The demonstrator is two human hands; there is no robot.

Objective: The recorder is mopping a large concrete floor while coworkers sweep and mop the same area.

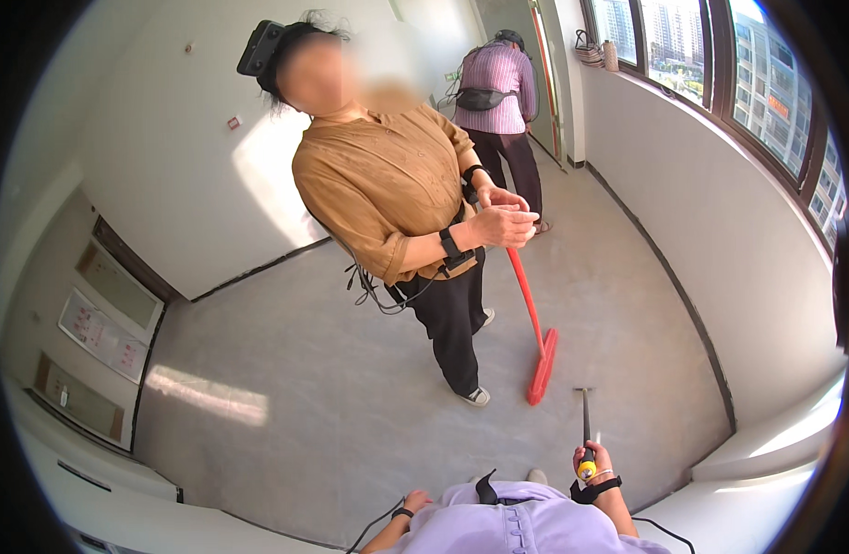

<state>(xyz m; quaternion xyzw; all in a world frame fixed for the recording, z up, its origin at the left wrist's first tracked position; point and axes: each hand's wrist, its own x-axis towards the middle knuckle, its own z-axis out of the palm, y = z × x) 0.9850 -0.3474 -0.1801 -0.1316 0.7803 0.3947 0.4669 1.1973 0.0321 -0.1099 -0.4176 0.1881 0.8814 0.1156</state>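
Note:
My right hand (pixel 597 455) is closed around the dark handle of a long-handled floor scraper (pixel 586 414), whose yellow-capped end points up toward me. Its narrow flat blade rests on or just above the grey concrete floor (pixel 369 388). At my left side hangs my left hand (pixel 417 500), beside my lilac top; its fingers are too small and partly hidden to tell their pose. Ahead and a little left stands a person in a brown shirt (pixel 376 187). That person's hands are together near the top of a red push broom (pixel 527 298), whose red head is on the floor.
Farther back, a person in a striped shirt (pixel 494 86) bends near a doorway. Windows and a sill line the white right wall (pixel 687 208); a striped bag (pixel 588 52) and a bottle (pixel 610 57) stand there. Door-like panels (pixel 109 332) are at left. Cables hang from the nearer person.

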